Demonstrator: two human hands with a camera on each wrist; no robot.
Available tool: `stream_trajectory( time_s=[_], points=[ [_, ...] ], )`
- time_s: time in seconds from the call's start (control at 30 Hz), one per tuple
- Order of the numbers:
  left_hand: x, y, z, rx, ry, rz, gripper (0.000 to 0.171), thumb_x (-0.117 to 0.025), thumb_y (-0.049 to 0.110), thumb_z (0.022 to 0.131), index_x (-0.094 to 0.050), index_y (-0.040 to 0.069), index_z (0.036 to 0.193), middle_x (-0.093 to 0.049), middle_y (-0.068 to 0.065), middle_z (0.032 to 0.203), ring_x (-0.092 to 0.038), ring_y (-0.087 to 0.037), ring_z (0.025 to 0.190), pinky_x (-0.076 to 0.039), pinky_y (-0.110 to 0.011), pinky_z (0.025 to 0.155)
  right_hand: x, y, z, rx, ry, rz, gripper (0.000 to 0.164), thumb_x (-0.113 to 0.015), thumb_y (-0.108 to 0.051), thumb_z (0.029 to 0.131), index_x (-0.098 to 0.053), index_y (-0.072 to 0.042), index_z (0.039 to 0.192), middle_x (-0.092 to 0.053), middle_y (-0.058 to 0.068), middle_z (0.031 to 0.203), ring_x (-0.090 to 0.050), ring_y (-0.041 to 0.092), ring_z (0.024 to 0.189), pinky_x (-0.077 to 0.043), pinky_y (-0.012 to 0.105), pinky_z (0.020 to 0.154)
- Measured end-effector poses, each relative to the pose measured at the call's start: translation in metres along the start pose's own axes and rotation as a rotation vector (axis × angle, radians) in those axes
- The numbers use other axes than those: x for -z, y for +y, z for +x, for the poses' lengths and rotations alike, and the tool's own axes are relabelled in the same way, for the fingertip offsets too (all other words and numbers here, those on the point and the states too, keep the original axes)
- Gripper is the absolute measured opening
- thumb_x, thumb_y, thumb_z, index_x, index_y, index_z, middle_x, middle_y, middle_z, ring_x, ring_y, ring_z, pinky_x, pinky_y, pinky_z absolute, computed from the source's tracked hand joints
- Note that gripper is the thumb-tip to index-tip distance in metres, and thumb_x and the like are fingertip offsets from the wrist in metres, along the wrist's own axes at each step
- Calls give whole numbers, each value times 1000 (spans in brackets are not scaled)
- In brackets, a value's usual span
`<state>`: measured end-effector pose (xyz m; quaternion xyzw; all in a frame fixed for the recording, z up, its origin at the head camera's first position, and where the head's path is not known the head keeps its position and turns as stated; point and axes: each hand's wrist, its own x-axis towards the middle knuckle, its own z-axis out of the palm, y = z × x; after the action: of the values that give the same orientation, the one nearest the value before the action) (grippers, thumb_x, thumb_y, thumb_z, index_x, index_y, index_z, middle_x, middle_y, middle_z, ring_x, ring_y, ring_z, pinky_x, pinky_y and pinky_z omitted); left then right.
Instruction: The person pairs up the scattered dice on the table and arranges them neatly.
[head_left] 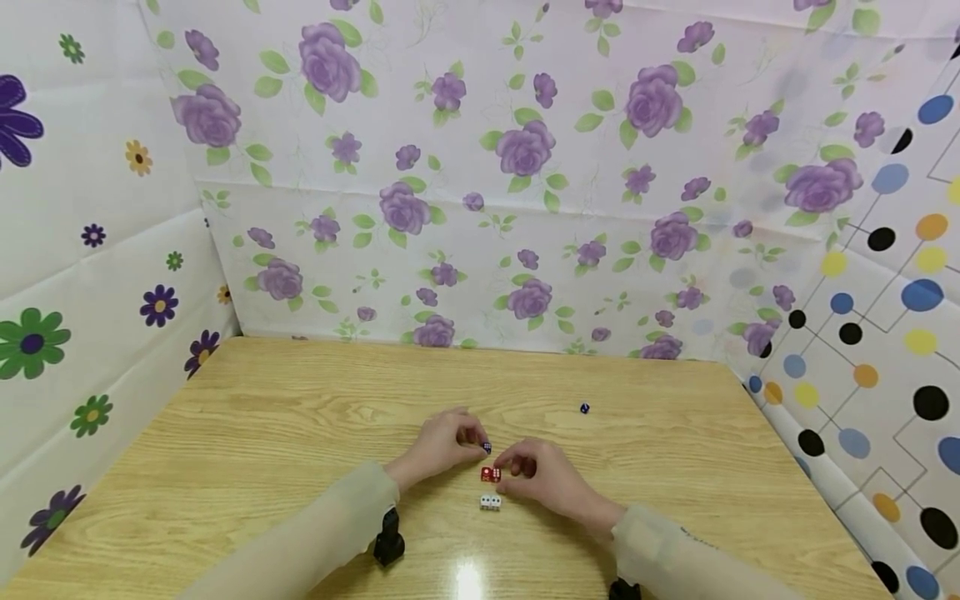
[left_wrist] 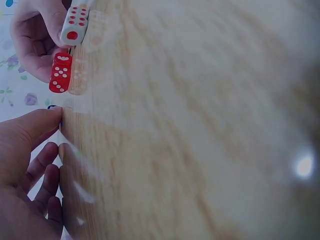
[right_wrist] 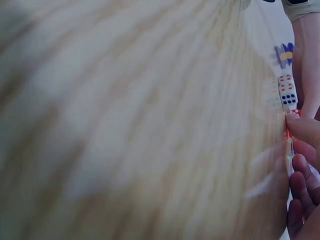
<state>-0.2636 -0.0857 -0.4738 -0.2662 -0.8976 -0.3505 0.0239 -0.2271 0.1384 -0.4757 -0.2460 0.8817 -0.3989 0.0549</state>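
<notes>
My left hand (head_left: 444,442) pinches a dark blue die (head_left: 487,447) between thumb and fingertip, just behind a pair of red dice (head_left: 491,474). The red dice sit side by side on the table. At the right one, my right hand (head_left: 547,477) holds thumb and index finger around it, thumb in front. Closer to me stands a pair of white dice (head_left: 491,502), side by side. In the left wrist view, only a sliver of the blue die (left_wrist: 52,107) shows by the left thumb. The right thumb partly hides the red dice (right_wrist: 296,113) in the right wrist view.
Another dark blue die (head_left: 585,408) lies alone farther back, to the right of both hands. Under everything is a wood-grain table (head_left: 315,400), closed in by a purple-flowered cloth (head_left: 480,175) behind and patterned cloths at both sides.
</notes>
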Motion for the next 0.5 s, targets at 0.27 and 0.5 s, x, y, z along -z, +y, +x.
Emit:
stream_trajectory(
  time_s=[0.27, 0.5],
  points=[
    [0, 0, 0, 9, -8, -1, 9, -80, 22, 83, -72, 20, 87, -63, 2, 85, -55, -10, 75, -42, -25, 69, 19, 1, 1, 10, 67, -89, 23, -79, -24, 84, -74, -15, 104, -64, -2, 87, -53, 6, 73, -47, 21, 65],
    [0, 0, -1, -2, -5, 5, 9, -80, 23, 83, -73, 20, 87, -63, 3, 85, -54, -9, 74, -42, -24, 69, 39, 11, 7, 27, 171, -166, 18, -79, -19, 84, -76, -15, 101, -62, -5, 83, -52, 6, 71, -46, 21, 63]
  ],
)
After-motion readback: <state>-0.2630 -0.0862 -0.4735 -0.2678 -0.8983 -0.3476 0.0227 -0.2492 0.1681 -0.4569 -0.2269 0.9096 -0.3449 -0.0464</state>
